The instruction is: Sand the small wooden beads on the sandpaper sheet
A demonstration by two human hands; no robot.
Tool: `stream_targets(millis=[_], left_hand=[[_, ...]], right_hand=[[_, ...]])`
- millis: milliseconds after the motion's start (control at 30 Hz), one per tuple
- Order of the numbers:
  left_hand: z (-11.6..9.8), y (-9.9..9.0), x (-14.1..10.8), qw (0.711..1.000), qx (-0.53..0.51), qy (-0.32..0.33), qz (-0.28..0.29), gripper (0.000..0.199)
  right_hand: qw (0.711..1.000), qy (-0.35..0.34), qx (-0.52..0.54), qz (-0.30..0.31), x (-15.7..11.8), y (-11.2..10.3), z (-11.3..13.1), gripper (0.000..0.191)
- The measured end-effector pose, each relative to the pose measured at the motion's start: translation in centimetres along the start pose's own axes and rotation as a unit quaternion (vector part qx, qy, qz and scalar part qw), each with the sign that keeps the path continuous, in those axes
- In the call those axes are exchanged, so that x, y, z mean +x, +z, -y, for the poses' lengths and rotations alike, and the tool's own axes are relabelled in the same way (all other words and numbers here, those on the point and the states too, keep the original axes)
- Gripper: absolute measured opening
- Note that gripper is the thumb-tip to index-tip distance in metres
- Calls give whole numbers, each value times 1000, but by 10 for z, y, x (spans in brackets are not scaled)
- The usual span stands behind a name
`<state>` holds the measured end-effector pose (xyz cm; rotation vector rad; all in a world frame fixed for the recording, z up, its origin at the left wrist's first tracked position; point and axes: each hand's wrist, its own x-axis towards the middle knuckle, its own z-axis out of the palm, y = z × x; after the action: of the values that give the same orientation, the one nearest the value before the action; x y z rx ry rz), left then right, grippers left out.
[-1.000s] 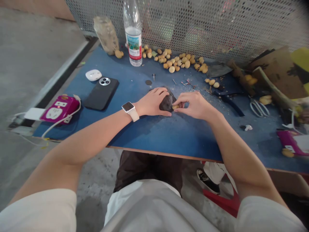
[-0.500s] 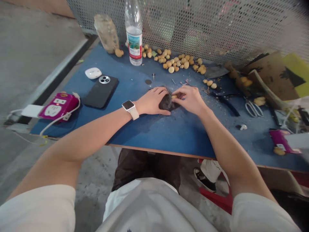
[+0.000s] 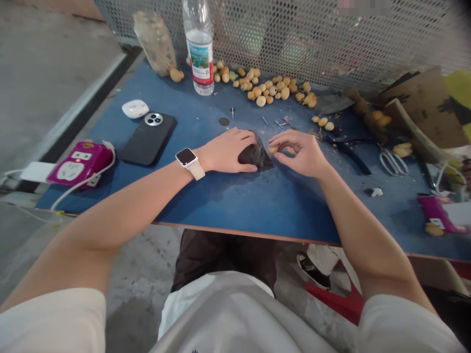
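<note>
My left hand [image 3: 224, 151], with a watch [image 3: 186, 157] at its wrist, lies over a dark grey sheet [image 3: 257, 154], possibly sandpaper. Its fingers are stretched out and the thumb is spread, pressing the sheet to the blue table [image 3: 235, 201]. Between the thumb and fingers of my right hand [image 3: 301, 151] is a small tan nut [image 3: 274, 148], just above the sheet's right edge. Several similar tan nuts [image 3: 261, 101] lie in a heap behind my hands. A few more nuts [image 3: 323, 122] sit apart, beyond my right hand.
A water bottle [image 3: 200, 61] and a cloudy jar [image 3: 156, 46] stand at the back. At left are a phone [image 3: 149, 139], a white case [image 3: 135, 109] and a pink power strip [image 3: 79, 164]. Blue-handled pliers [image 3: 353, 157], scissors [image 3: 393, 162] and a cardboard box [image 3: 423, 108] lie right.
My right hand has moved a little to the right with the nut, away from the middle of the dark sheet. My left hand stays on the sheet. The view has shifted slightly.
</note>
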<state>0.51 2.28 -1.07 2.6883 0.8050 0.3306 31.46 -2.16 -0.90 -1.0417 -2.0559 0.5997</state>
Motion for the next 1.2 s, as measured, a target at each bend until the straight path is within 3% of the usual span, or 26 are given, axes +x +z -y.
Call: stream_targets(millis=[167,367,567,700,967,1200], left_hand=[[2,-6,0,997,-22,74,7,73],[10,3,-1,996,-42,80,-2,84],[14,10,-3,999,-33,24,0,98],[13,10,-2,999,-29,23,8,101],[11,10,-1,999,-25,18,6,101],[12,9,-3,999,-31,22,2,98]], right_hand=[[997,19,70,29,-1,10,-2,24],[992,41,116,30,0,26,-7,36],[999,-6,-31,31,-1,20,-2,12],[996,-9,-85,14,0,20,0,14],[992,-61,-97,58,5,19,3,16],[993,-47,-96,39,0,23,7,12]])
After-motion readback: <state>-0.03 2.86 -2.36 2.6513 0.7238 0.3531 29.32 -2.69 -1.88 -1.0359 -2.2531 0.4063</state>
